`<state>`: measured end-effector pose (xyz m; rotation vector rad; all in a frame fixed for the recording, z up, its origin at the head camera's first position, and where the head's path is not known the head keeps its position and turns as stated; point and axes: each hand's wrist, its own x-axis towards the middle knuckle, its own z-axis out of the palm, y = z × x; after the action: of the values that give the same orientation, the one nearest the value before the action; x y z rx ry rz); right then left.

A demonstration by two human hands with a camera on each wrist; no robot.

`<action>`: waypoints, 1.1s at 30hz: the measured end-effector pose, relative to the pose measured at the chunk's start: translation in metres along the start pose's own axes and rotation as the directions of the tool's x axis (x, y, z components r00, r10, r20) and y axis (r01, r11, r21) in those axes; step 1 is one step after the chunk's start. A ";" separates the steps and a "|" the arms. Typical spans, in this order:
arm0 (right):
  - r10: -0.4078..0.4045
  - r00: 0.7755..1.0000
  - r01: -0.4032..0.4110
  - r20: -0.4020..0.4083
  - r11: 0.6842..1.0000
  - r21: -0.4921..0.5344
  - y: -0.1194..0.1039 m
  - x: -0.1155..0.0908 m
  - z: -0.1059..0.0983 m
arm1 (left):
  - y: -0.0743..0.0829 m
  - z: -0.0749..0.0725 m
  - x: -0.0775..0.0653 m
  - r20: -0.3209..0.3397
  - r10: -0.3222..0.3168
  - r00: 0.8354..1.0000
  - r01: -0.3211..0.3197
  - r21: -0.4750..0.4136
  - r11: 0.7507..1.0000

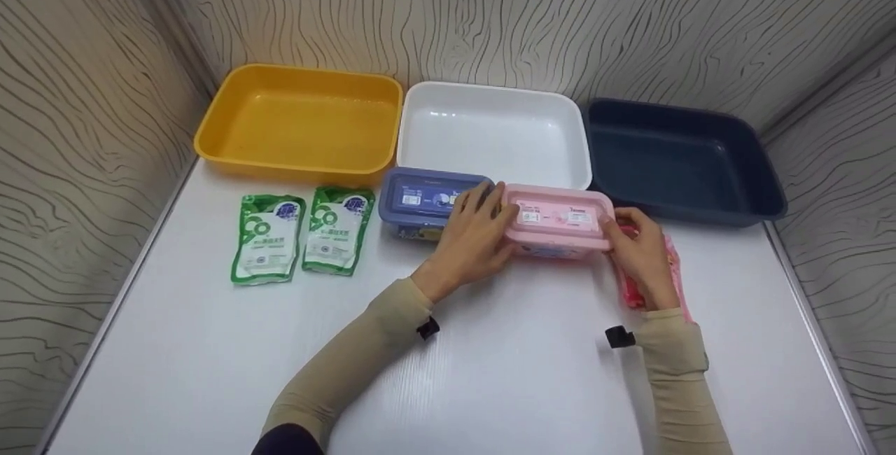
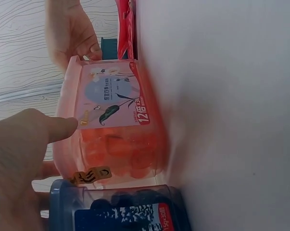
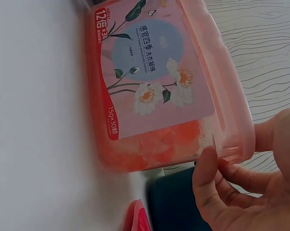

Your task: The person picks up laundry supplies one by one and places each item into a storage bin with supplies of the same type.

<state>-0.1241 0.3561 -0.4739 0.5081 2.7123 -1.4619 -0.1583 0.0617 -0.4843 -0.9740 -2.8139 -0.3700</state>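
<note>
A pink lidded box of laundry capsules [image 1: 558,220] stands in front of the trays. Its left end is held by my left hand [image 1: 470,243], with the thumb at the lid's edge in the left wrist view and fingers reaching between this box and the blue one. At the opposite end, my right hand [image 1: 642,259] pinches the corner of the lid rim, thumb on the front side in the right wrist view. The matching blue lidded box [image 1: 413,197] sits close on the left, partly covered by my left hand. Orange-red capsules show through the pink box's clear wall.
Along the back wall stand a yellow tray [image 1: 301,164], a white tray [image 1: 493,136] and a dark blue tray [image 1: 682,161]. Two green-and-white pouches [image 1: 268,241] lie at the left. A red-pink packet [image 1: 673,266] lies partly hidden under my right hand.
</note>
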 end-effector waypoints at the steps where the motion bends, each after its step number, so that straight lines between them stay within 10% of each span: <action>1: -0.010 1.000 0.010 -0.004 1.000 -0.003 0.000 -0.001 0.000 | 0.000 -0.001 0.000 0.004 0.000 1.000 0.000 0.000 1.000; 21: -0.056 0.996 0.054 -0.067 0.998 -0.034 -0.006 -0.013 -0.003 | 0.002 -0.009 -0.004 -0.070 0.034 0.997 -0.051 -0.255 0.965; 33: -0.086 0.994 0.084 -0.062 0.996 -0.027 -0.013 -0.022 -0.013 | 0.005 -0.021 -0.007 -0.080 0.006 0.997 -0.052 -0.593 0.804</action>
<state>-0.1051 0.3543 -0.4519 0.4510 2.8302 -1.4536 -0.1485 0.0558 -0.4647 -1.0634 -2.6410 -1.3185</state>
